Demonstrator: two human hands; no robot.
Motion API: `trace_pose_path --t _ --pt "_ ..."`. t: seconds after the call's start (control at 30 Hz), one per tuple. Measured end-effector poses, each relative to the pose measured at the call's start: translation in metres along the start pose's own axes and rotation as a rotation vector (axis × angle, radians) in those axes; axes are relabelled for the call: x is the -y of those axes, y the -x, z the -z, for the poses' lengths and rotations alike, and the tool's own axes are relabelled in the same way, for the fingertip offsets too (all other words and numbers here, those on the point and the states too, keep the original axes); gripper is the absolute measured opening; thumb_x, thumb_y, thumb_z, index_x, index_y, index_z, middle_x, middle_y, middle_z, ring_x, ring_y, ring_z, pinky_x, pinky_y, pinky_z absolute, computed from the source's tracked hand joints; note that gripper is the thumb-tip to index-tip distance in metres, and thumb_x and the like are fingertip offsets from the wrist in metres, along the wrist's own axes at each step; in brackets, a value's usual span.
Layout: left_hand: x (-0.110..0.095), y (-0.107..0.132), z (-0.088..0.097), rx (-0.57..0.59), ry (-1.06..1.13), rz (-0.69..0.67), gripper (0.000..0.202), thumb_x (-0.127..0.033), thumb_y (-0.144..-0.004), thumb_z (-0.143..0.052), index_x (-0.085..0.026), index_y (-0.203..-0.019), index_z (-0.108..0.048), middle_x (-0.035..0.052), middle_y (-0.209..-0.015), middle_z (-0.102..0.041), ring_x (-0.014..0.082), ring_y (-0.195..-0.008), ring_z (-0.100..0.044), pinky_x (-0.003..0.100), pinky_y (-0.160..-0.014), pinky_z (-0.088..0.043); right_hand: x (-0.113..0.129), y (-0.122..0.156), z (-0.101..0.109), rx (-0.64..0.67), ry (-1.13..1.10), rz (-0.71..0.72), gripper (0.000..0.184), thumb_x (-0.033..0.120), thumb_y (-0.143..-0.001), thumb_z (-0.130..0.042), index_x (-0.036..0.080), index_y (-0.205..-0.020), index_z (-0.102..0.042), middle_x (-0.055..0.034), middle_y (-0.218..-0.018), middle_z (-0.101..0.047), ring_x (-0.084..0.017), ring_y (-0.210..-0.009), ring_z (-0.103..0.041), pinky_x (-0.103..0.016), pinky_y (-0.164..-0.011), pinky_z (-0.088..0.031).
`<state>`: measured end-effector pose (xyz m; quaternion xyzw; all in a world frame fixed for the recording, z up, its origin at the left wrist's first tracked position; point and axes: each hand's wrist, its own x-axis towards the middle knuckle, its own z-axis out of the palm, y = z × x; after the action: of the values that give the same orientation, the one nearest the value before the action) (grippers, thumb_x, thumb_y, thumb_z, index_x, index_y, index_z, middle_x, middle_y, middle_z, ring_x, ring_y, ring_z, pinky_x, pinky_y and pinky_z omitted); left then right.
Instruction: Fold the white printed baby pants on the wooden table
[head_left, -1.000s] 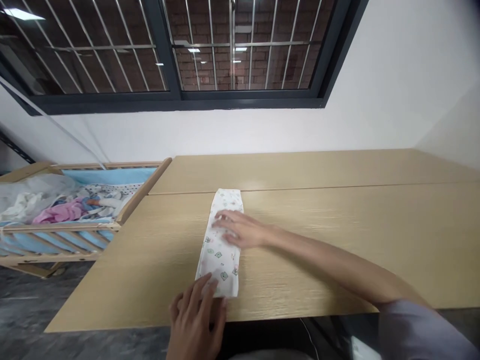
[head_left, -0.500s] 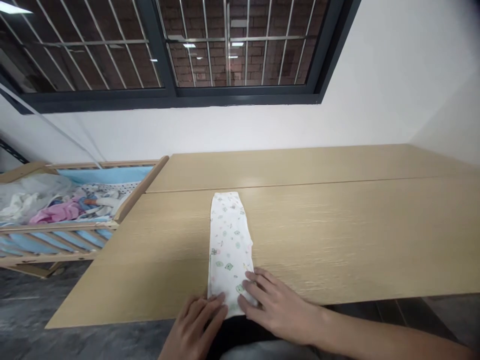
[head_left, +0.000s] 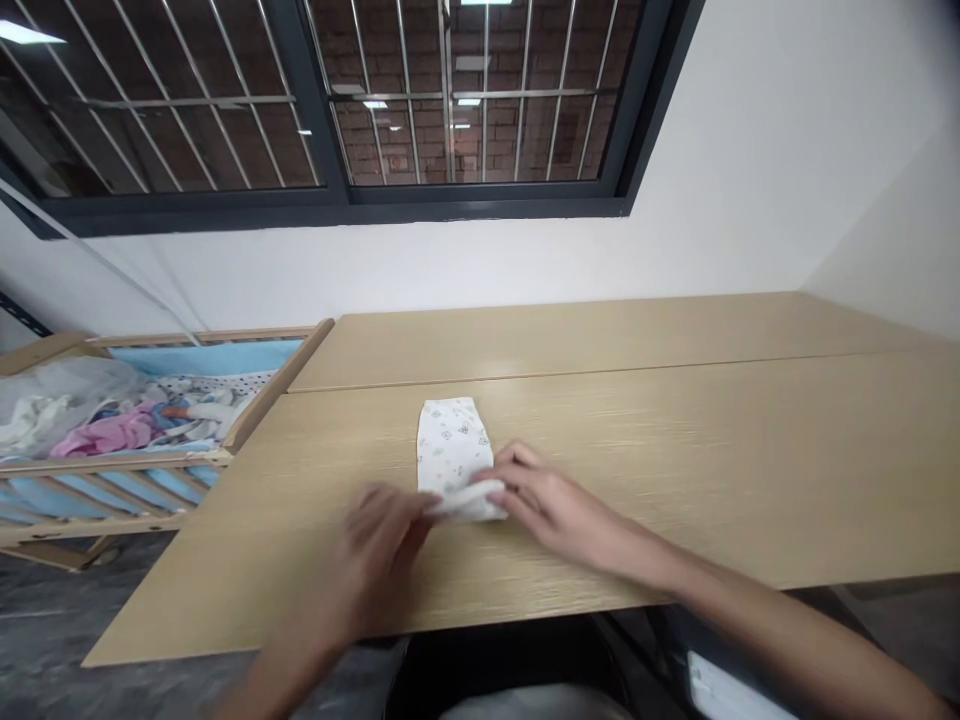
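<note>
A narrow white cloth with small green prints [head_left: 452,447] lies on the light wooden table [head_left: 675,450], its near end lifted and carried toward the far end. My left hand [head_left: 382,555] pinches the near-left edge of the cloth; it is blurred by motion. My right hand [head_left: 547,505] grips the near-right edge, fingers closed on the fabric. Both hands sit over the middle of the table's front half.
A wooden baby crib [head_left: 247,410] stands against the table's left side, holding a heap of pink, white and blue clothes [head_left: 112,425]. A white wall and a barred dark-framed window [head_left: 337,110] rise behind the table. Grey floor shows at the lower left.
Both hands took the cloth's near end at the table's front edge and carried it away from me, so the cloth now looks about half as long.
</note>
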<state>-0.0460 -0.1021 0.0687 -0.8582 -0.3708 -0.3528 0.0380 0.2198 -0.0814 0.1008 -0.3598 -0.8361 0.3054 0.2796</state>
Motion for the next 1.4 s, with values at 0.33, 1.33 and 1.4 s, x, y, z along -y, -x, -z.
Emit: trace_pose_path --t 0.33,1.33,1.4 --pt "0.087 -0.131 -0.038 0.316 -0.138 0.528 0.024 -0.033 -0.094 -0.051 -0.022 -0.107 -0.069 0.0059 -0.112 -0.073 0.0235 -0.102 -0.066 0.032 -0.087 -0.048 -0.118 -0.146 0.009 -0.222 -0.102 -0.199 0.016 0.025 -0.079 -0.069 0.016 -0.093 -0.066 -0.0004 -0.081 -0.065 -0.013 -0.069 -0.056 -0.024 -0.062 -0.042" --pt "-0.01 0.024 -0.11 0.29 -0.528 0.381 0.058 -0.043 -0.101 -0.04 -0.003 -0.139 -0.055 0.0269 -0.148 -0.05 0.0373 -0.134 -0.054 0.05 -0.102 -0.051 -0.15 -0.158 -0.06 0.426 0.398 0.242 0.062 0.05 -0.106 -0.031 0.023 -0.161 -0.023 -0.0048 -0.167 -0.016 -0.021 -0.156 -0.011 -0.045 -0.127 -0.006" --pt "-0.01 0.024 -0.109 0.296 -0.517 0.386 0.057 -0.042 -0.101 -0.04 -0.002 -0.14 -0.054 0.0269 -0.149 -0.048 0.037 -0.134 -0.053 0.05 -0.103 -0.05 -0.161 -0.173 -0.052 0.391 0.415 0.232 0.062 0.049 -0.106 -0.03 0.023 -0.161 -0.022 -0.0043 -0.167 -0.015 -0.021 -0.156 -0.01 -0.044 -0.127 -0.005"
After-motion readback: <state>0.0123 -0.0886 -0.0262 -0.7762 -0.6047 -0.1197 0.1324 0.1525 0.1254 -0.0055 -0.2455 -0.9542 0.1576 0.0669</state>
